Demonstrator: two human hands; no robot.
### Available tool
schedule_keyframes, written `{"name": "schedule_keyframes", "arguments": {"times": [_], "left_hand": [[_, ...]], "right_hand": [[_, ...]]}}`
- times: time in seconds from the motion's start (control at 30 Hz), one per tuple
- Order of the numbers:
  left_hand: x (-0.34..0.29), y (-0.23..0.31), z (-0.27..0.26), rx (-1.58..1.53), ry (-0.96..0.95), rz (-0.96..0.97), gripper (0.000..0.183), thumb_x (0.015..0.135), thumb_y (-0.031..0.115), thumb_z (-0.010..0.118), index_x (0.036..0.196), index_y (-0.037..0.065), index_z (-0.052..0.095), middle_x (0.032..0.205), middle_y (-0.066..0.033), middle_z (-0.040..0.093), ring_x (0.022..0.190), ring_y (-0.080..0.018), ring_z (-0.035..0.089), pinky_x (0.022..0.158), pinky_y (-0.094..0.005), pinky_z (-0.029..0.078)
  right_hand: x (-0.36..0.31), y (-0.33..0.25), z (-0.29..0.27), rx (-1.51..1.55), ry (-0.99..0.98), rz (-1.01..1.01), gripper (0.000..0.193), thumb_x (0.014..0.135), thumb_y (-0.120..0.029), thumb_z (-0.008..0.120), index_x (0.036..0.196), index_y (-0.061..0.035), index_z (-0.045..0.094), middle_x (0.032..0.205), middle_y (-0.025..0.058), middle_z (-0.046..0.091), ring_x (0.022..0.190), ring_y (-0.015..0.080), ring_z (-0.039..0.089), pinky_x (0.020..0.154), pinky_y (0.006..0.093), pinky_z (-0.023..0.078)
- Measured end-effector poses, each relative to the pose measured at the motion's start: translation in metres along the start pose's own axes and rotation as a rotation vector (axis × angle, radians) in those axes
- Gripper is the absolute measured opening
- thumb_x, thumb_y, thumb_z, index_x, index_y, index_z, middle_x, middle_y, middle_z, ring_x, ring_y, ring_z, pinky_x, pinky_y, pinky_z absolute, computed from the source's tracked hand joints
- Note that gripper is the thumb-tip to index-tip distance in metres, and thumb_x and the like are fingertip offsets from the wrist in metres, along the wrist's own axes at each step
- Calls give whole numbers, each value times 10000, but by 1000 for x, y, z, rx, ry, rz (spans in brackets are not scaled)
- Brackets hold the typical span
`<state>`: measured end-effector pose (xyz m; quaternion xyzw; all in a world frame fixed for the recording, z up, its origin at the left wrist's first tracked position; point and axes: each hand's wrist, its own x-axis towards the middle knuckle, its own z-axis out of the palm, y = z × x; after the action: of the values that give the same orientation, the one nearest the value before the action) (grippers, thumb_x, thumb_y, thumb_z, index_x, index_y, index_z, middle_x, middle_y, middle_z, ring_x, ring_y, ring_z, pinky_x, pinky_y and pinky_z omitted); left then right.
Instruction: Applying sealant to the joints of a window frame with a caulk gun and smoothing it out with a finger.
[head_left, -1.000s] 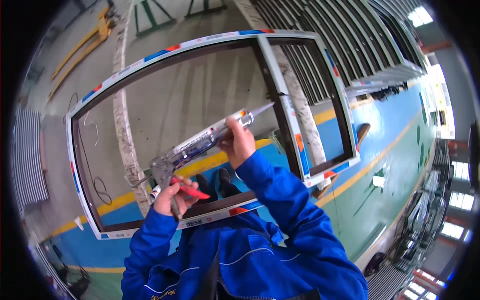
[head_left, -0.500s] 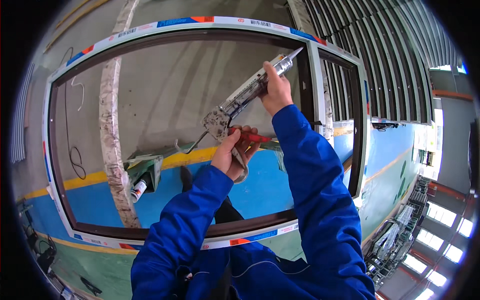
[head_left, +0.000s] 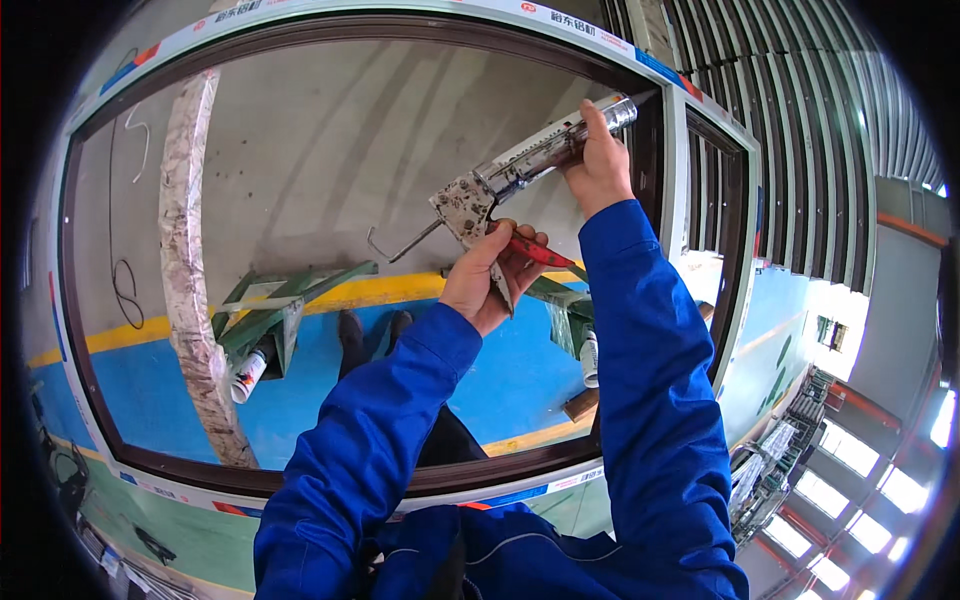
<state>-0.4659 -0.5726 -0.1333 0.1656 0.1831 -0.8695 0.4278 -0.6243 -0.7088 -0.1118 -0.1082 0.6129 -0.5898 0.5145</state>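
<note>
A marbled beam (head_left: 185, 200) crosses beneath the window frame (head_left: 400, 20) at the left. Right of it, above the opening, the caulking gun (head_left: 465, 205) slants upward between both hands, its hooked rod (head_left: 412, 242) pointing left toward the floor. The left hand (head_left: 485, 280) grips its rear, below the spotted body, thumb near the top and fingers bent at the red lever (head_left: 540, 250); that forearm reaches up and rightward from the lower edge. Farther right and higher, the right hand (head_left: 598, 170) closes around the barrel (head_left: 540, 152) near its front, thumb along the upper side, its forearm rising more steeply and leaning slightly left. The gun's front end lies beside the frame's dark inner edge near the upright divider (head_left: 675, 160); whether the tip touches it, I cannot tell.
</note>
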Motion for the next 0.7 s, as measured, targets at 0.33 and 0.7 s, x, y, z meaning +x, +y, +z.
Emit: {"name": "schedule_keyframes", "arguments": {"times": [0.33,0.7], "left_hand": [[13,8,-5,9,6,19,168,920,220,583,903,54,563,872,-87,630,880,-245,636,782,-406,568],[15,14,1,110,119,47,180,916,226,567,861,55,565,811,-65,626,807,-232,646,699,-387,581]], "right_hand": [[4,2,6,-17,43,-11,333,814,-236,706,967,-36,487,820,59,548,678,204,571,576,422,501],[8,0,9,-13,49,-20,300,821,-195,704,988,-34,514,831,86,584,714,254,614,655,485,530]]}}
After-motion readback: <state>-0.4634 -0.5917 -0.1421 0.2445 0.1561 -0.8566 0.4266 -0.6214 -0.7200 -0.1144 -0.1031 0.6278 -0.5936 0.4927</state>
